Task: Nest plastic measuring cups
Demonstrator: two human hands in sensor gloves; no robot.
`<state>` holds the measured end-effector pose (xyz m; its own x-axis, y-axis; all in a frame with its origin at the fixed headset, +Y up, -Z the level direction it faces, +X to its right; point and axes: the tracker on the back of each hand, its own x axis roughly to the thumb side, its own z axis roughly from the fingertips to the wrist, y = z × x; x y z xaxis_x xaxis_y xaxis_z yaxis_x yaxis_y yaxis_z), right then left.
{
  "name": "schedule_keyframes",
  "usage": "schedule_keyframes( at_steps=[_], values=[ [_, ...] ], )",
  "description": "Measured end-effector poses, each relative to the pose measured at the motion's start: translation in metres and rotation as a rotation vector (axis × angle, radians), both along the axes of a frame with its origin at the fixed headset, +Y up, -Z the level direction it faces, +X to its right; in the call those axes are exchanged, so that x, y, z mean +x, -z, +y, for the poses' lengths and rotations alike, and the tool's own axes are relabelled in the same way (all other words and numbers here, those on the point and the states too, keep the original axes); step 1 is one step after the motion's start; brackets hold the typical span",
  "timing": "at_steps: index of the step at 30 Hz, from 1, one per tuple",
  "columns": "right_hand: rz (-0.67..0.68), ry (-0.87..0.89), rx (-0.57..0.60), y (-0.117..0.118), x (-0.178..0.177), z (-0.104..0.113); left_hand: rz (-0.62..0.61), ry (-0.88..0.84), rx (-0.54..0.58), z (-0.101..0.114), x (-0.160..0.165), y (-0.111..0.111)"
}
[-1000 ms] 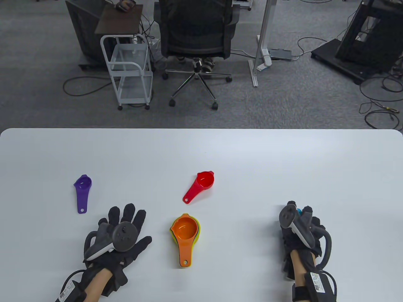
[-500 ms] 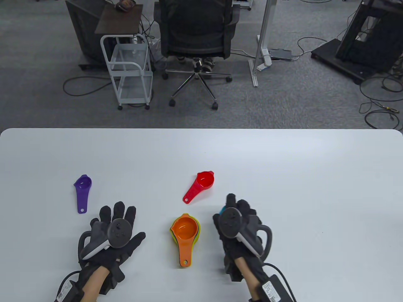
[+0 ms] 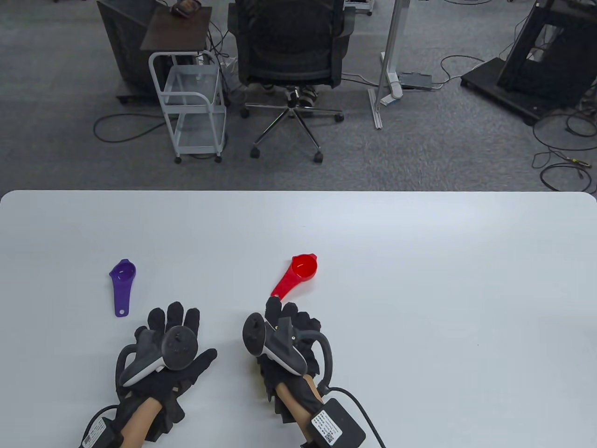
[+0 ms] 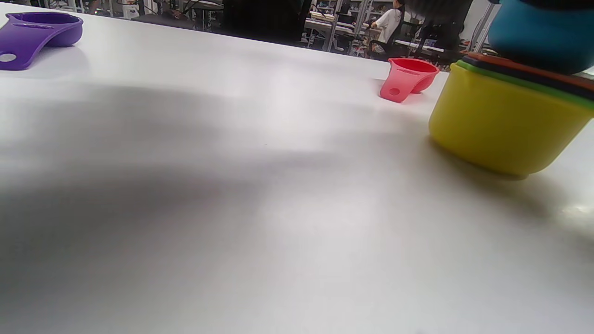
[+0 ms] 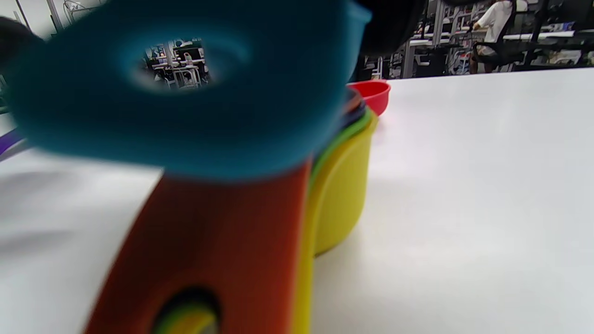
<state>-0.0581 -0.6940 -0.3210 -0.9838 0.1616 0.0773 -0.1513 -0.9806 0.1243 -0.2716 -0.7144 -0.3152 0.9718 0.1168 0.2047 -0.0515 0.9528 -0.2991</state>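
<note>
My right hand (image 3: 280,336) grips a blue measuring cup (image 5: 185,88) and holds it over the nested stack, whose yellow outer cup (image 4: 501,125) and orange handle (image 5: 209,250) show in the wrist views. In the table view the hand hides the stack and the blue cup. A red cup (image 3: 298,273) lies just beyond the hand, also in the left wrist view (image 4: 408,76). A purple cup (image 3: 122,282) lies at the left, also in the left wrist view (image 4: 32,37). My left hand (image 3: 168,345) rests flat on the table, fingers spread, holding nothing.
The white table (image 3: 419,261) stretches wide to the right and far side. Beyond its far edge stand an office chair (image 3: 291,51) and a white wire cart (image 3: 191,102) on the carpet.
My right hand has moved left with the blue cup, from the right side of the table to over the stack, covering it. The left hand has hardly moved.
</note>
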Motion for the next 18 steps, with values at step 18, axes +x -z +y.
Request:
schedule_keyframes(
  at_steps=[18],
  values=[
    [-0.043, -0.112, -0.023, 0.003, -0.010, -0.019, -0.003, 0.040, -0.053, -0.007, 0.006, 0.000]
  ],
)
